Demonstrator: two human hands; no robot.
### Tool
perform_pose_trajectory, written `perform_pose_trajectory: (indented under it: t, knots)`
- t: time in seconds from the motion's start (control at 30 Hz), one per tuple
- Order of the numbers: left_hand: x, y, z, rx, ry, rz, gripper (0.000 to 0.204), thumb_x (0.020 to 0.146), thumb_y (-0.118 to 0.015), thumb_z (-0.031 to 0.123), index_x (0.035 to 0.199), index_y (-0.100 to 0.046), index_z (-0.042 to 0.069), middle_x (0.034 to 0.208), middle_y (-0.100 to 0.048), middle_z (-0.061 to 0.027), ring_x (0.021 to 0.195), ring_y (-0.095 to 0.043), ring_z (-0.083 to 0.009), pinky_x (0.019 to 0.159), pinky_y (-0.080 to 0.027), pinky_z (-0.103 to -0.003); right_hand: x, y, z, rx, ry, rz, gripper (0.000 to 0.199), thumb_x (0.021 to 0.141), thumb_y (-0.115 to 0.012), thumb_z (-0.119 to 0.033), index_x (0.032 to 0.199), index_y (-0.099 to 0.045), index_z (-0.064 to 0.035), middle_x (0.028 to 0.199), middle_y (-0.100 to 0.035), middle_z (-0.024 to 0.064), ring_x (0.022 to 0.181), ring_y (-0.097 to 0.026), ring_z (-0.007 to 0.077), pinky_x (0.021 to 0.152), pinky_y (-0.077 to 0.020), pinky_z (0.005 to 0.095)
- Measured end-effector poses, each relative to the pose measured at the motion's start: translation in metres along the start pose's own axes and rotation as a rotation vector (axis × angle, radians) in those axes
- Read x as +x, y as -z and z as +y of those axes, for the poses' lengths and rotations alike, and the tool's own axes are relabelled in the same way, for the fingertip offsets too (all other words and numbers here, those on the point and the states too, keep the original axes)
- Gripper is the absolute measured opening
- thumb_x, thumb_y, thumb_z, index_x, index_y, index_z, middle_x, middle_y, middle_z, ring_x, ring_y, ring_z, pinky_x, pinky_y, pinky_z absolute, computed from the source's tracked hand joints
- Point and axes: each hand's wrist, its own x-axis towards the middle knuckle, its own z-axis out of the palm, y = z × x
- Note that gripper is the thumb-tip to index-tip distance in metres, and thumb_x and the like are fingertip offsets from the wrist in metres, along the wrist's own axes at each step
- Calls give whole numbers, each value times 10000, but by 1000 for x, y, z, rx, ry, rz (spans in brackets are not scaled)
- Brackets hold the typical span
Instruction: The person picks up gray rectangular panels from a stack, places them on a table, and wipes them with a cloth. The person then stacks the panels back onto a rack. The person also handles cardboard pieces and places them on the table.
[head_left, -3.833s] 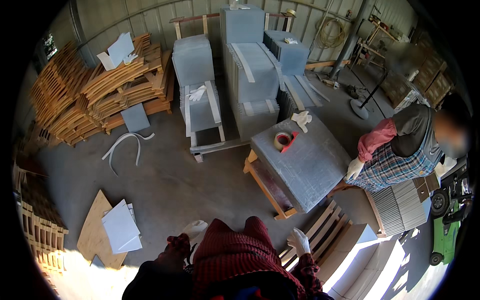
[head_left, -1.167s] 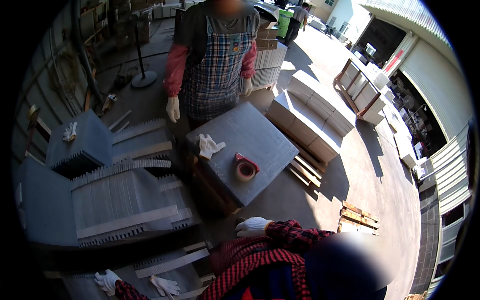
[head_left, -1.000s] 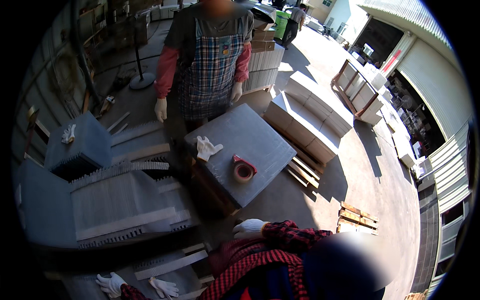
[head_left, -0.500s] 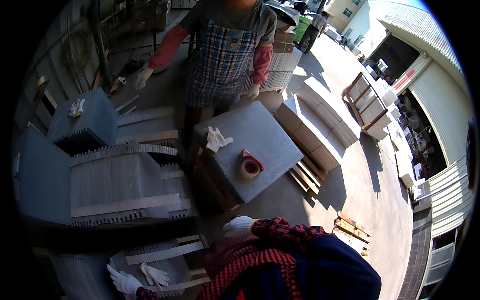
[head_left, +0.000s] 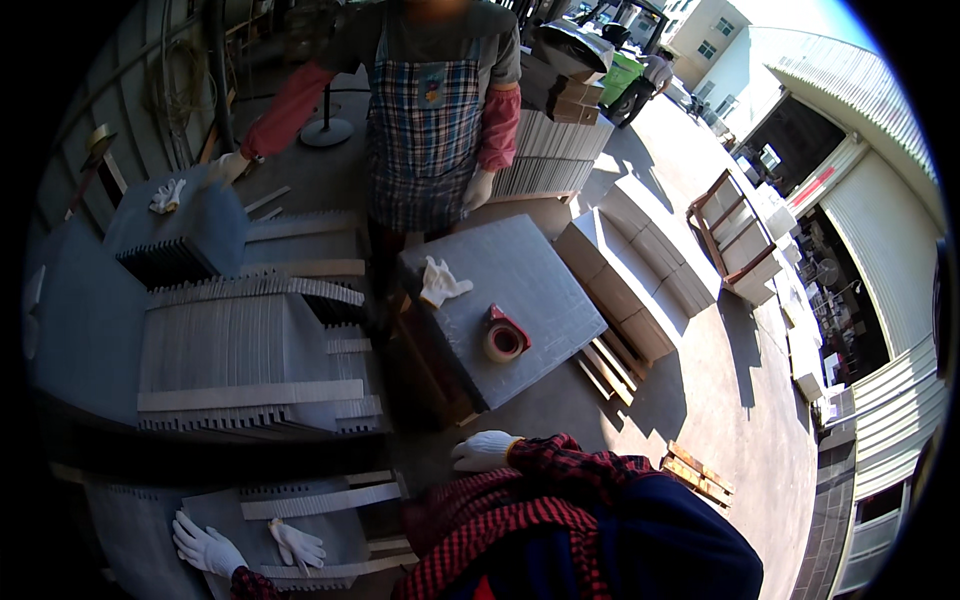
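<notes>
Left hand, white-gloved: fingers spread and extended, laid over the grey panel stack at lower left, grasping nothing. Loose glove lies on that stack, just beside it. Right hand, also gloved: in front of the torso, near the table's close corner, fingers loosely bent; can't tell how tightly closed, no held item visible. Grey-topped table carries a tape dispenser and a second glove. Co-worker stands across it, one arm out to another stack. Pale boxes sit on a pallet; concrete floor part sunlit.
</notes>
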Motion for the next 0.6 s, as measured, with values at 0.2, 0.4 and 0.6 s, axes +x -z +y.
perform_pose_trajectory:
  t: [0.2,0.4,0.6]
  knots:
    - [21,8,2,67,152,-37,708,957,-638,270,1586,-316,320,1401,-503,44,1184,-571,-200,966,-498,-380,0,-3,0,5,-4,-1,440,969,-532,-409,1278,-648,-118,1165,-688,200,1062,-655,401,935,-493,478]
    - [36,-9,-5,-8,182,-22,686,960,-630,259,1579,-336,301,1395,-517,18,1166,-594,-207,909,-536,-387,-6,2,-9,29,-28,22,453,963,-541,-433,1266,-657,-118,1139,-696,204,1056,-655,407,934,-493,478]
    - [37,-12,-9,-63,208,-25,679,962,-631,244,1573,-341,310,1452,-493,-2,1235,-568,-235,970,-521,-401,2,-6,-6,35,-9,43,450,960,-545,-439,1249,-666,-115,1132,-701,201,1060,-660,396,937,-495,474]
